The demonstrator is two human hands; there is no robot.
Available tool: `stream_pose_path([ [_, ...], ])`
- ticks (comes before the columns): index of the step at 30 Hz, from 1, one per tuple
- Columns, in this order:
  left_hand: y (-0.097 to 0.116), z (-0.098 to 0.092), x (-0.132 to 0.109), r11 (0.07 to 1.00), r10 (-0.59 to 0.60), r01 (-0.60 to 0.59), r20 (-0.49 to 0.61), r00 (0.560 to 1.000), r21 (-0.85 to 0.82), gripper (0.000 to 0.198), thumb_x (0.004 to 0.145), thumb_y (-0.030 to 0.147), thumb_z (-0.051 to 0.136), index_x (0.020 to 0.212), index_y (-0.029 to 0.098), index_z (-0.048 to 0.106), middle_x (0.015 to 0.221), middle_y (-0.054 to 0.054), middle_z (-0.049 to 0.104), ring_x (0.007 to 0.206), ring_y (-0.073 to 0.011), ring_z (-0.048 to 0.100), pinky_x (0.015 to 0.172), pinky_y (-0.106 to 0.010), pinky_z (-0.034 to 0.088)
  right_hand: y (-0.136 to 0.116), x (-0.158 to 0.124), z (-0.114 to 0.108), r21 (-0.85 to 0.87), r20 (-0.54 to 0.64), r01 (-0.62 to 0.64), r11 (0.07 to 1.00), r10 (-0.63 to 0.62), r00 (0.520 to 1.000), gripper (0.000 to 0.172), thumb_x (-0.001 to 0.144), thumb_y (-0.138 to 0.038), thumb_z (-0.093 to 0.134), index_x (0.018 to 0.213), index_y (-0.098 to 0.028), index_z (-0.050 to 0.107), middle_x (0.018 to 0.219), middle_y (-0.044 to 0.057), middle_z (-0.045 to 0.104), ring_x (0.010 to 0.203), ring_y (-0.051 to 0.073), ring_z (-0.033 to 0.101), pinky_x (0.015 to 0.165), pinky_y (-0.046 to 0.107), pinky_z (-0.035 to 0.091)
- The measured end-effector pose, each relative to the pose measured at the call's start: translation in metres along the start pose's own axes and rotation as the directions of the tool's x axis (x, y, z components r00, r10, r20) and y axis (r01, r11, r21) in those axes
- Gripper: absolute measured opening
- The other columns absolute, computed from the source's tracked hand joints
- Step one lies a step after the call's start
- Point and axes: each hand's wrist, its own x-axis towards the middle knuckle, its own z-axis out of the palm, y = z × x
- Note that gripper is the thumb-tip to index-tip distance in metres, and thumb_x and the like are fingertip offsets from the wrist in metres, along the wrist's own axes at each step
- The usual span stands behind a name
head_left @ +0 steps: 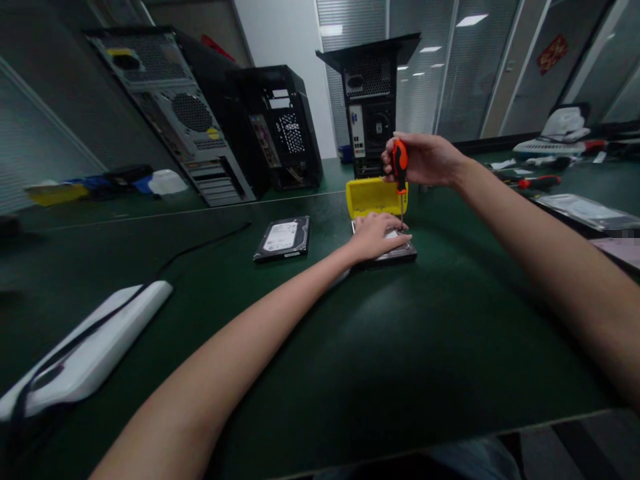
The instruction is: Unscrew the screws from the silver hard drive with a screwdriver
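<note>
Inside the right hand (425,159), a screwdriver (400,167) is gripped, pointed down, nearly upright, at the hard drive (404,253) below, partly covered by the spread left hand (373,237); the drive's label (392,234) can't be read.

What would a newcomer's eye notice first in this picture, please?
Probably the orange-and-black screwdriver, held upright in the right hand over a hard drive that the left hand rests on. Next, the bright yellow case just behind that drive. Then the three dark computer towers standing along the back of the green table.
</note>
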Motion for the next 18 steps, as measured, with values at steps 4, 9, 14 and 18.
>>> stream_pose_path([
  [4,0.002,-0.001,-0.001,1.000,-0.013,0.013,0.009,1.000,0.000,0.042,0.088,0.055,0.045,0.113,0.028,0.064,0.125,-0.002,0.060,0.113,-0.0278,0.049,0.089,-0.042,0.032,0.004,0.003,0.000,-0.019,-0.016,0.012,1.000,-0.012,1.000,0.019,0.089,-0.033,0.050,0.082,-0.016,0.056,0.088,0.004,0.068,0.081,0.015,0.066,0.082,0.035,0.052],
  [9,0.003,-0.002,-0.003,1.000,-0.013,0.013,0.002,1.000,-0.007,0.040,0.088,0.054,0.046,0.112,0.028,0.064,0.124,-0.001,0.060,0.113,-0.0274,0.048,0.090,-0.042,0.032,0.001,0.003,0.006,-0.054,-0.012,0.047,0.997,-0.048,0.999,0.011,0.087,-0.029,0.055,0.084,-0.018,0.054,0.078,0.001,0.067,0.079,0.014,0.066,0.081,0.034,0.053],
  [14,0.003,-0.003,-0.003,1.000,-0.018,0.018,0.014,1.000,-0.007,0.039,0.088,0.053,0.046,0.113,0.029,0.064,0.125,-0.001,0.060,0.114,-0.0278,0.047,0.090,-0.042,0.032,-0.004,0.002,0.009,-0.080,0.020,0.078,0.994,-0.076,0.997,0.008,0.087,-0.023,0.055,0.090,-0.017,0.058,0.070,0.000,0.064,0.078,0.015,0.066,0.083,0.035,0.053],
  [18,0.001,-0.001,-0.002,1.000,-0.024,0.024,0.020,1.000,0.000,0.041,0.088,0.055,0.044,0.114,0.030,0.063,0.126,-0.001,0.059,0.114,-0.0282,0.046,0.090,-0.042,0.031,-0.007,0.002,0.007,-0.093,0.010,0.074,0.993,-0.073,0.997,0.008,0.086,-0.019,0.055,0.085,-0.013,0.061,0.075,0.003,0.065,0.077,0.014,0.065,0.083,0.034,0.053],
])
